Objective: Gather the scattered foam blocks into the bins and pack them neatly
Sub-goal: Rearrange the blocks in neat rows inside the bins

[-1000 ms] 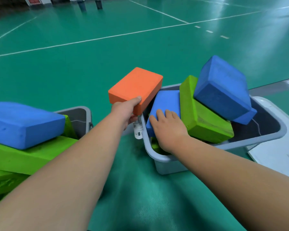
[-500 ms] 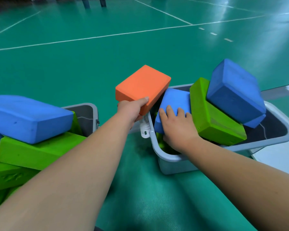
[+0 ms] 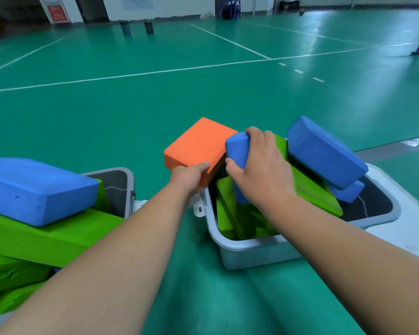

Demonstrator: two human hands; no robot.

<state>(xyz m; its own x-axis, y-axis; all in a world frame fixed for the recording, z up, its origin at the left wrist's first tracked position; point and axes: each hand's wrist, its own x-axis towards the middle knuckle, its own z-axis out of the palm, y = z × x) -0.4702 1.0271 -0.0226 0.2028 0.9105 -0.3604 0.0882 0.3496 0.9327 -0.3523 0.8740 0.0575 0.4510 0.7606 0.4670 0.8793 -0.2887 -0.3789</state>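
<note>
— Which step is this?

— Packing, I'd say. The right hand (image 3: 259,172) is wrapped round the top end of a small blue block (image 3: 237,147), which stands on end inside the right bin (image 3: 249,244), against the green blocks (image 3: 310,192) there. The left hand (image 3: 191,175) grips an orange block (image 3: 198,146) by its near corner, in the air above the floor (image 3: 155,105), just beside that bin's left rim.

— So both hands are busy?

— Yes, each is closed round one block.

— And the next move?

— Probably settle the small blue one into the gap, then bring the orange one in beside it. That calls for room: a large blue block (image 3: 324,153) lies tilted across the green ones, well above the rim, so it likely needs straightening too. The left bin (image 3: 117,189) is also heaped, a broad blue block (image 3: 34,189) lying on green ones.

— Any labels?

— None visible on the blocks or bins. A red sign (image 3: 57,12) by the far wall carries writing, too blurred to read.
</note>
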